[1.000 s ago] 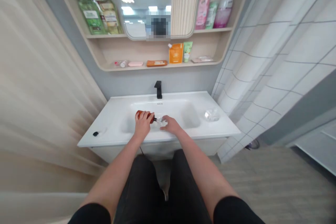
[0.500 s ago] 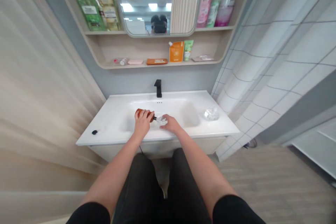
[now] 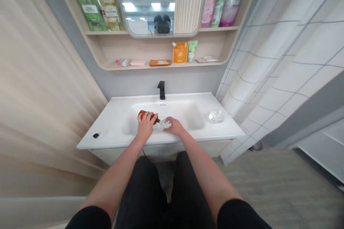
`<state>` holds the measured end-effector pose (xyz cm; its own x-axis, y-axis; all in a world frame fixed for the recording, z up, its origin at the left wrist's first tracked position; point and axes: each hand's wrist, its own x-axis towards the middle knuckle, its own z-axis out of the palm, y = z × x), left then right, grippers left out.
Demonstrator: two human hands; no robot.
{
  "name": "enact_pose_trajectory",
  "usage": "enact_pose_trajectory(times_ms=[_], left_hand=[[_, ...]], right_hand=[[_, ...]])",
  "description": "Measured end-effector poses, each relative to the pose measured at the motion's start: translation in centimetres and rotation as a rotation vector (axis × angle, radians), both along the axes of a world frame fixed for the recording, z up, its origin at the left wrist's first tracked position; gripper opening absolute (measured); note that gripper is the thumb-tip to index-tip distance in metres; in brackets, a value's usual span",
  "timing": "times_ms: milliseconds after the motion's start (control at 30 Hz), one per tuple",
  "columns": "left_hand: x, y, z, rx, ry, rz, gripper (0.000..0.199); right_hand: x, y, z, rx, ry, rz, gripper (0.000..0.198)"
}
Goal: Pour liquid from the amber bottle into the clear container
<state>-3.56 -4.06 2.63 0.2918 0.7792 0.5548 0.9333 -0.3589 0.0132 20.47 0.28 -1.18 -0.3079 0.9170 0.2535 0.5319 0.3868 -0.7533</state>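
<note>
Over the white sink basin (image 3: 188, 111), my left hand (image 3: 145, 123) is wrapped round an amber bottle (image 3: 141, 115) with a dark neck. The bottle lies tilted on its side, its neck pointing right. My right hand (image 3: 174, 126) is closed round a small clear container (image 3: 166, 123), its mouth at the bottle's neck. Whether the two touch, and whether liquid is flowing, I cannot make out. To the left, a small black cap (image 3: 96, 135) rests on the countertop.
A black faucet (image 3: 161, 90) stands behind the basin. On the right of the counter sits a clear plastic container (image 3: 216, 116). Above, a shelf unit holds an orange pouch (image 3: 180, 52), a green tube (image 3: 192, 50) and green bottles (image 3: 92, 10) beside a mirror (image 3: 150, 3).
Almost nothing differs. Both hands keep their hold, the bottle and clear container staying together over the basin; the whole view has shifted very slightly.
</note>
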Motion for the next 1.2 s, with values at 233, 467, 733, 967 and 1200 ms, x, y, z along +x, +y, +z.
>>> enact_pose_trajectory(times_ms=[233, 467, 733, 967, 1200], left_hand=[[0.0, 0.0, 0.1, 0.004, 0.006, -0.006, 0.064], [0.1, 0.0, 0.4, -0.003, 0.003, -0.016, 0.066], [0.3, 0.4, 0.9, 0.000, 0.005, -0.028, 0.067], [0.3, 0.7, 1.5, 0.006, 0.032, -0.044, 0.064], [0.2, 0.8, 1.9, 0.008, 0.059, -0.065, 0.063]], right_hand=[[-0.1, 0.0, 0.1, -0.027, 0.012, -0.004, 0.071], [0.0, -0.2, 0.4, -0.021, 0.020, -0.005, 0.069], [0.1, -0.5, 0.8, -0.026, 0.041, -0.030, 0.071], [0.1, -0.4, 0.7, -0.032, 0.049, -0.039, 0.071], [0.2, -0.3, 0.6, -0.024, 0.072, -0.044, 0.074]])
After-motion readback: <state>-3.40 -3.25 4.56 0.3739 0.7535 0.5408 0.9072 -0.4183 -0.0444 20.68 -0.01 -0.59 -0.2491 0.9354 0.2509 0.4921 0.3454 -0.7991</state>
